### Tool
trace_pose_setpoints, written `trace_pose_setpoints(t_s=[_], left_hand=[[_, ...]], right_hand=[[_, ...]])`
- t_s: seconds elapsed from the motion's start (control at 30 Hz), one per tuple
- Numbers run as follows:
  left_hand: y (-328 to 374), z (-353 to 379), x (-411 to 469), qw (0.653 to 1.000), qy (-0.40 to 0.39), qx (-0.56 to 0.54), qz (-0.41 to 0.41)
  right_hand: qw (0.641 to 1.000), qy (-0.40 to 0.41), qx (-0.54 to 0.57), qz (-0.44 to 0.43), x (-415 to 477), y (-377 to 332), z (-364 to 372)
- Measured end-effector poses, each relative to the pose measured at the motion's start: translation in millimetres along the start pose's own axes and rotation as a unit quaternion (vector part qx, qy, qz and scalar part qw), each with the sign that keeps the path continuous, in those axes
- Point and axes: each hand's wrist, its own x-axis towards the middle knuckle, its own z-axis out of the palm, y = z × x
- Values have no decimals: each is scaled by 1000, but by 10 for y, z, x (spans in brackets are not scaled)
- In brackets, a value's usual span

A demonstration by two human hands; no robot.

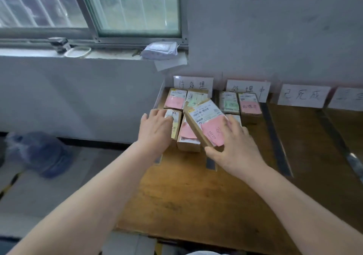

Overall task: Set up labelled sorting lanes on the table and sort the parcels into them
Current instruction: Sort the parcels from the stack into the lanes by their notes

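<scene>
1. The bench (196,196) is of brown wood; dark tape strips (275,137) divide it into lanes that run toward 12 o'clock.
2. Four white labels with handwritten characters lean on the wall at the far edge: the first label (193,83) at 11 o'clock, the second label (247,90) at 12, the third label (303,95) at 1, and the fourth label (347,98) at 2 o'clock, cut by the frame.
3. The tilted parcel (204,121) is over the first lane, at 11 o'clock of the bench; it lies aslant above the boxes there, and I cannot tell if it touches them; a pink note (214,132) is on its top.
4. The right hand (233,144) grips the tilted parcel; the thumb is at its near corner, and the fingers (231,125) curl over its right edge.
5. The left hand (155,129) is at 9 o'clock of it; its fingers (157,114) are straight, a little spread, flat on the front-left box (175,125).
6. Two boxes (175,98) stand behind, near the first label; two more (249,105) stand in the second lane.
7. A white packet (159,50) lies on the window sill; a blue bag (43,152) is on the floor at 9 o'clock.
</scene>
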Motion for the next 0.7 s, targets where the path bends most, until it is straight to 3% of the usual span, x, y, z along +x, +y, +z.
trace_pose_setpoints(t_s=[0.1,0.23,0.5,0.7], left_hand=[[-286,6,-157,999,-17,-32,-10],[-569,116,-383,996,27,-90,-1],[-782,173,-476,992,32,-119,14],[-778,201,-408,994,-8,-111,11]], right_hand=[[998,-68,6,-13,-53,-265,242],[993,-118,14,-20,-157,-526,611],[993,-112,9,-27,-220,-923,923],[995,-91,26,25,-205,-993,1146]])
